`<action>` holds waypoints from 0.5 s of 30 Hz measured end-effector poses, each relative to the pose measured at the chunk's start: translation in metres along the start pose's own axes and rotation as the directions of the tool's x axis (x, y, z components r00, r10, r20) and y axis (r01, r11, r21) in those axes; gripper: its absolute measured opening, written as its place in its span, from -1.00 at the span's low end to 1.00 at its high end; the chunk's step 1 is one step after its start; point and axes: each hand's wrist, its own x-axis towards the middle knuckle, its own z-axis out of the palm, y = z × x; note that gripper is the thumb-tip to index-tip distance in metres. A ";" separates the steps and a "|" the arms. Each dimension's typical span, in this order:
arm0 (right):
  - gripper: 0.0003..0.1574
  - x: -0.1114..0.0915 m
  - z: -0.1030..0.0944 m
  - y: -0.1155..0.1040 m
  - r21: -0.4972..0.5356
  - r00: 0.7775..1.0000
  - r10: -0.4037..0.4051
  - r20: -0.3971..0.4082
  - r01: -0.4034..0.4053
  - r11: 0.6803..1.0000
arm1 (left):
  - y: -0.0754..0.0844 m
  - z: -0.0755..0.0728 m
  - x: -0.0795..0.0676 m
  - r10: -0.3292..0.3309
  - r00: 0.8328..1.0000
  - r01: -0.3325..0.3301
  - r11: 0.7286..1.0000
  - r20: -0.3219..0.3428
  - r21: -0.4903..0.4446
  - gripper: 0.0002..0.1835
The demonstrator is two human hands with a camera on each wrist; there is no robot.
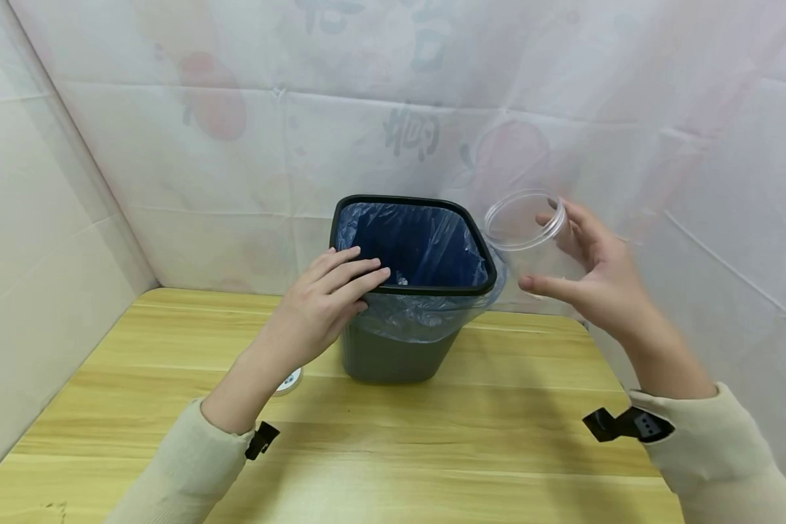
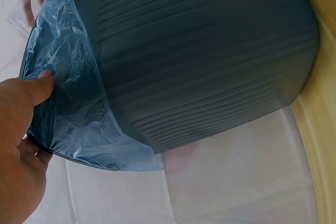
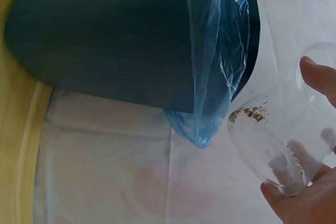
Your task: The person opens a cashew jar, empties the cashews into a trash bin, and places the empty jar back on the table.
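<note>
A dark grey-green trash bin (image 1: 396, 356) stands upright on the table, lined with a blue plastic bag (image 1: 426, 320) folded over its black rim. My left hand (image 1: 324, 298) grips the near left part of that rim, its thumb (image 2: 41, 87) outside against the bag and its fingers over the inner side. To the right of the bin, my right hand (image 1: 599, 273) holds a clear plastic jar (image 1: 524, 244) raised at about rim height, thumb and fingers around its wall. The jar's mouth is uncovered. Brown crumbs (image 3: 256, 113) cling near its bottom in the right wrist view.
A small round white lid-like disc (image 1: 290, 382) lies on the wooden table (image 1: 393, 451), partly hidden by the left forearm. Printed white cloth (image 1: 268, 167) hangs behind the bin and at both sides. Something small and pale (image 1: 402, 279) shows inside the bin.
</note>
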 end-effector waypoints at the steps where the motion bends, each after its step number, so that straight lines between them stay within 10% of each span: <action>1: 0.29 -0.001 0.001 0.001 0.009 1.000 -0.005 -0.007 0.005 1.000 | 0.000 0.000 0.000 0.000 1.000 0.000 1.000 -0.001 0.000 -0.41; 15: 0.17 -0.024 0.014 0.026 0.421 0.998 0.020 -0.061 0.007 0.907 | 0.000 -0.001 0.000 -0.006 1.000 0.006 1.000 0.014 0.015 -0.40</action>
